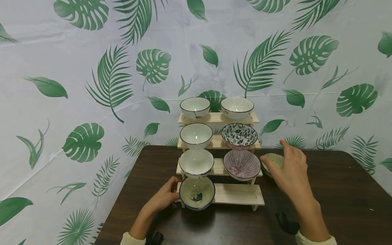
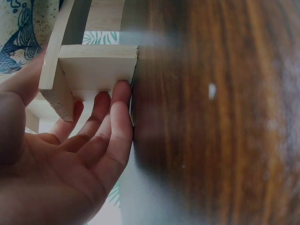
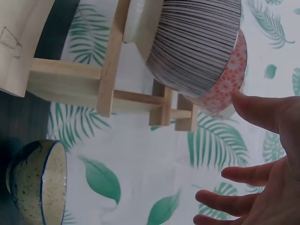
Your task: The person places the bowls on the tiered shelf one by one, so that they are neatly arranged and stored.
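Note:
My left hand [image 1: 165, 197] is at the left end of the lowest step of a wooden tiered rack [image 1: 235, 194]. In the left wrist view its thumb lies over the board and its fingers reach underneath, against the end support [image 2: 98, 70]. A speckled bowl with a dark fish and blue rim [image 1: 197, 192] sits beside that thumb. My right hand [image 1: 294, 173] is held out with spread fingers, holding nothing. It is right of the purple striped bowl [image 1: 242, 165] and overlaps a green speckled bowl [image 1: 274, 160] on the table. The right wrist view shows this speckled bowl [image 3: 54, 183] below the fingers.
White bowls [image 1: 196, 134] line the rack's left side. On the right are a black floral bowl [image 1: 239, 134] and, on top, another white bowl [image 1: 237, 108]. The dark wooden table [image 1: 337, 197] meets a leaf-print cloth [image 1: 214, 41] behind. Black straps [image 1: 286, 223] hang near the wrists.

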Available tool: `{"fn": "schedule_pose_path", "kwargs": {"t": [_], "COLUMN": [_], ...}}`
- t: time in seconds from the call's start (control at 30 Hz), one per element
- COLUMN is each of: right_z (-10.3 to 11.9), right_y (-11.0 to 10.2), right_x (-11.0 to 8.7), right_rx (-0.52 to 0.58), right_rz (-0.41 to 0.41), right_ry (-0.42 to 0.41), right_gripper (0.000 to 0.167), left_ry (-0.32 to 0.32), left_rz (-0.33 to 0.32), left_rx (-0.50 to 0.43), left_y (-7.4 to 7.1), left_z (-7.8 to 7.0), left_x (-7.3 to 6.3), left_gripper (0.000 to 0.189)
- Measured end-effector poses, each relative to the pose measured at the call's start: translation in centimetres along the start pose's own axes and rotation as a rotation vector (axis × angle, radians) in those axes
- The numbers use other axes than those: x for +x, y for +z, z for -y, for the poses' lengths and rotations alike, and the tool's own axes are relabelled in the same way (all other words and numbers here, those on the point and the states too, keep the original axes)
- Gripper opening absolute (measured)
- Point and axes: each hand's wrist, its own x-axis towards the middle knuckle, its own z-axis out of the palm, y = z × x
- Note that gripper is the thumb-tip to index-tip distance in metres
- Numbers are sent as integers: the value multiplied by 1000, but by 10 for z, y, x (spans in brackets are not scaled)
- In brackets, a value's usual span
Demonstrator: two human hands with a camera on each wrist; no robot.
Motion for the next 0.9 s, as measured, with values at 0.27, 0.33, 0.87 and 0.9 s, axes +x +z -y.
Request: {"fn": "schedule_pose_path", "kwargs": {"t": [0.27,0.33,0.87,0.9], "right_z": [-6,-8,-31,-32], "right_y": [2,3,12,13], "right_x": [5,6,18,19], "right_rx": [-21,-20,-18,-20], "right_rz": [41,49,113,117], "right_ry": [53,63,141,145], "right_gripper": [89,88,92,93], "left_ry": [1,0,4,3], "left_rz": [4,7,11,11], "left_rx": [2,-1,-11,-10], "left_y": [-1,-1,-1,-1], "left_z": [-2,-2,-1,-1], "left_x": [0,0,-1,-1], "left_gripper": [44,44,43,43]}}
